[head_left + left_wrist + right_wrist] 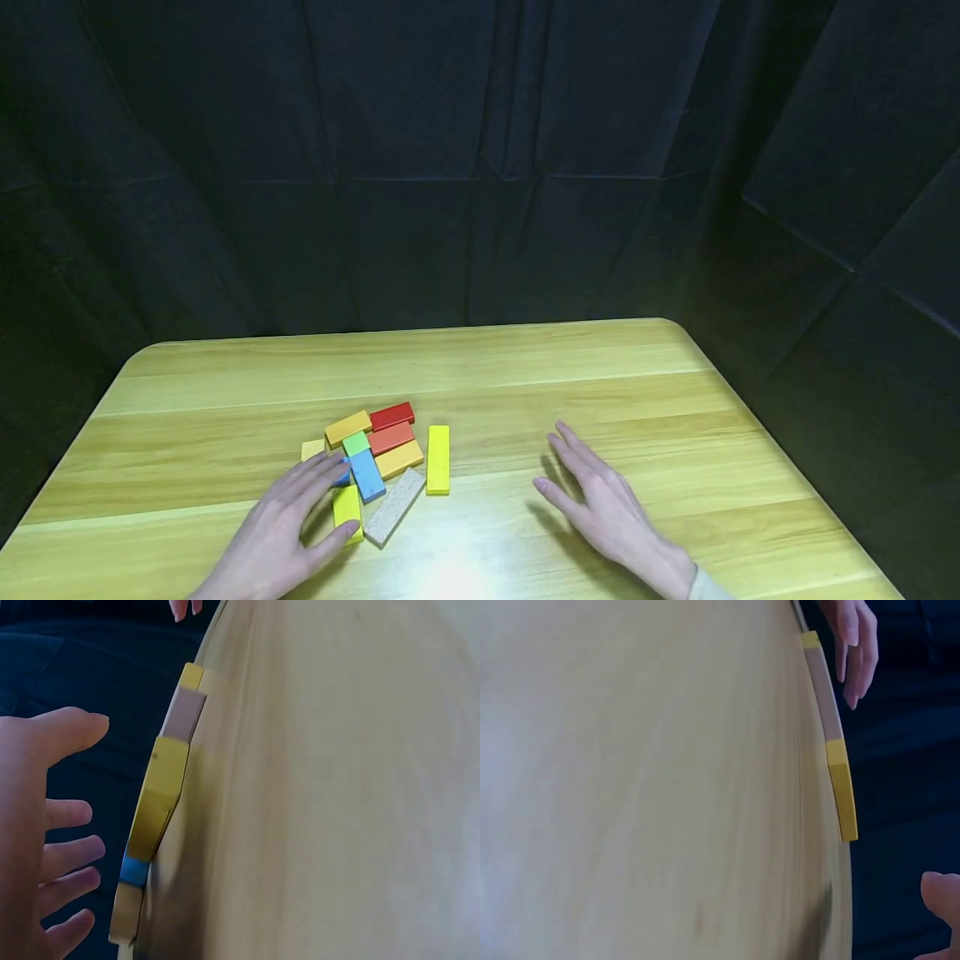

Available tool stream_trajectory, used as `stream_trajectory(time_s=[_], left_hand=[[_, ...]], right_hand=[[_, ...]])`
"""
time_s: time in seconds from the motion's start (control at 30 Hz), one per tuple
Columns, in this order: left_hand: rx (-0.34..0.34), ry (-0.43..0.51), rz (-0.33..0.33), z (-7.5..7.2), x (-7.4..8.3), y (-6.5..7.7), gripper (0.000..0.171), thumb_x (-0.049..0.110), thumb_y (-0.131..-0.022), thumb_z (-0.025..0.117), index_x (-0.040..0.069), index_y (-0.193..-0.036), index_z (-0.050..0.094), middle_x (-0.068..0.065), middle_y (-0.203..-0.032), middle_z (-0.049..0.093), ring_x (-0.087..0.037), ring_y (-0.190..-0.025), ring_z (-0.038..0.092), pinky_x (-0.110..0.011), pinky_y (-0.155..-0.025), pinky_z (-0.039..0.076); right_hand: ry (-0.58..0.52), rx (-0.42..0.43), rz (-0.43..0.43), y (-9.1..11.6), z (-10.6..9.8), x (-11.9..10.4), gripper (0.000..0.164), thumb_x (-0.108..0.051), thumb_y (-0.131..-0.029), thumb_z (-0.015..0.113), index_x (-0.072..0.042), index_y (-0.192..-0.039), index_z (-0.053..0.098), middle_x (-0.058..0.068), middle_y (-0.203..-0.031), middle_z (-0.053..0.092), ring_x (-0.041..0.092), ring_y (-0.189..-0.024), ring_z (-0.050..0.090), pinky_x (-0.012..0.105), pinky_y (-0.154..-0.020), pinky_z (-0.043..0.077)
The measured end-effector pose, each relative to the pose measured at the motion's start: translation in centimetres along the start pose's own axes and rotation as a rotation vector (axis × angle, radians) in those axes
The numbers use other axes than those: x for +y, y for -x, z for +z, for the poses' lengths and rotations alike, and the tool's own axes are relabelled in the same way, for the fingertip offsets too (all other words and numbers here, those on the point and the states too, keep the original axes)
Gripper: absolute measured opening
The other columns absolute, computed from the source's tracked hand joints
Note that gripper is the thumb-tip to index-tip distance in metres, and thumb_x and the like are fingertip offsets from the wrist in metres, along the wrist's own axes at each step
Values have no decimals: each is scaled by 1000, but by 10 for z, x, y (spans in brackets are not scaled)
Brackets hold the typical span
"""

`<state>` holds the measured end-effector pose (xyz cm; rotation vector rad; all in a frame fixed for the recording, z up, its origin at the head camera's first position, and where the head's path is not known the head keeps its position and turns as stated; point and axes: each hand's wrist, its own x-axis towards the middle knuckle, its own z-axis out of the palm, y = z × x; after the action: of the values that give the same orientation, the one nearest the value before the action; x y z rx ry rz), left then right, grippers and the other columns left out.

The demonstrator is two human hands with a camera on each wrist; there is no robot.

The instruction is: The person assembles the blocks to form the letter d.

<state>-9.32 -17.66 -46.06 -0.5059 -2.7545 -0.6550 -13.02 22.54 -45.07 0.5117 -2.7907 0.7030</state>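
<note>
My left hand (279,527) hovers over the left side of a loose cluster of wooden blocks, fingers spread and holding nothing. Partly beneath it lie a yellow block (347,510) and a dark blue one (342,478). Beside these are a light blue block (367,475), a green block (356,443) and a grey speckled block (395,507). In the left wrist view, a gap separates the fingers from the yellow block (159,791). My right hand (609,510) is held above the table, palm inward and fingers extended, apart from every block.
Red (392,417) and orange (348,428) blocks form the cluster's far side. A bright yellow block (438,460) lies separately at its right. The wooden table (525,375) has rounded far corners, and a dark curtain (420,250) hangs behind it.
</note>
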Motion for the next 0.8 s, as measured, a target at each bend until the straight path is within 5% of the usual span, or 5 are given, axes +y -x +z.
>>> stream_trajectory(time_s=[0.47, 0.8], left_hand=[[-6, 174, 28, 22, 19, -10, 59, 44, -83, 80, 19, -134, 63, 0, -142, 59, -24, -132, 54, -49, -103, 50], [-33, 168, 26, 31, 29, -16, 52, 41, -83, 80, 21, -128, 67, 2, -140, 59, -21, -131, 54, -47, -102, 51]], right_hand=[[-247, 66, -67, -4, 31, -8, 56, -32, -96, 66, -5, -143, 52, 8, -154, 44, 32, -137, 47, 53, -109, 42], [-370, 8, -69, -11, 49, -26, 57, -34, -97, 64, -7, -146, 49, -1, -155, 44, 26, -139, 45, 53, -111, 40]])
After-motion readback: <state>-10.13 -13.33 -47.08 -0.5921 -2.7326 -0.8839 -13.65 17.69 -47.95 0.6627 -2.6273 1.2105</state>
